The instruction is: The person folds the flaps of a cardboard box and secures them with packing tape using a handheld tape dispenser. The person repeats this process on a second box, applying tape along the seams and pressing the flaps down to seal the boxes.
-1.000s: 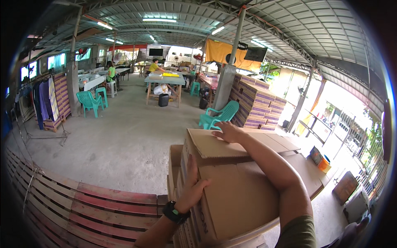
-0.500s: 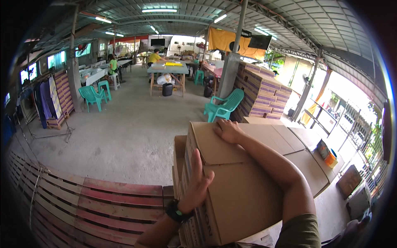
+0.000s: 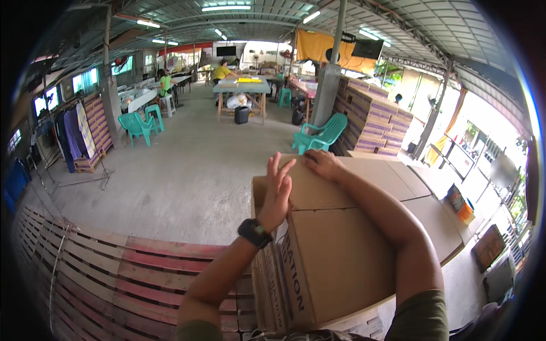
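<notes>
Resting palm-down on the far top of the brown carton (image 3: 335,256), the right hand (image 3: 324,163) is nearer; the left hand (image 3: 276,198), fingers apart, points upward by the carton's left edge.

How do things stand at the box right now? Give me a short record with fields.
Left hand: open, fingers up and spread, at the box's left edge; contact unclear
Right hand: palm down on the box top, near the far edge
Box: brown cardboard, top flaps lying down, seam between them
Watch: dark, on left wrist
Left of box: slatted pallets, part red
Beyond box: green chair, box stack
</notes>
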Motion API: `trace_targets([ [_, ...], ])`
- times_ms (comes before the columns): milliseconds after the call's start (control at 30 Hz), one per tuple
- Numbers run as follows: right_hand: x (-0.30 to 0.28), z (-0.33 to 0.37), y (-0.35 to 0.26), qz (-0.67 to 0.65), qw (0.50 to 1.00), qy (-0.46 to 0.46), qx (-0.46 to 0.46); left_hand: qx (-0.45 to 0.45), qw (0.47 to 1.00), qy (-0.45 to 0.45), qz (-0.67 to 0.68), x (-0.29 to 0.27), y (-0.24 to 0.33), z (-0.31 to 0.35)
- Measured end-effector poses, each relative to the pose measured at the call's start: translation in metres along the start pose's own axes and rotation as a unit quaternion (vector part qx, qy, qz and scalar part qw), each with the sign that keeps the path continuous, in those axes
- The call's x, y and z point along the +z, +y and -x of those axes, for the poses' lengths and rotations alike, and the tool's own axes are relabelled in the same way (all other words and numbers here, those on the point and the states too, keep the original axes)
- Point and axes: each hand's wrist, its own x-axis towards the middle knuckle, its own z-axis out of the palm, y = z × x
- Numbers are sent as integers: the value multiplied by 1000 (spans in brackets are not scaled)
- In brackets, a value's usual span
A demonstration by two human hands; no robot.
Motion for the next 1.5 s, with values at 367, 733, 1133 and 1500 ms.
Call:
trace_targets([
  [367, 2, 7, 13, 22, 1000, -11, -19, -3, 989, -138, 49, 17, 8, -20],
  [733, -21, 13, -26, 91, 995, -17, 36, 50, 991, -61, 111, -2, 64, 8],
  [1133, -14, 2, 34, -30, 999, -35, 2, 17, 996, -9, 89, -1, 69, 33],
  [1500, -76, 55, 108, 130, 959, -35, 249, 24, 996, 22, 88, -2, 70, 30],
])
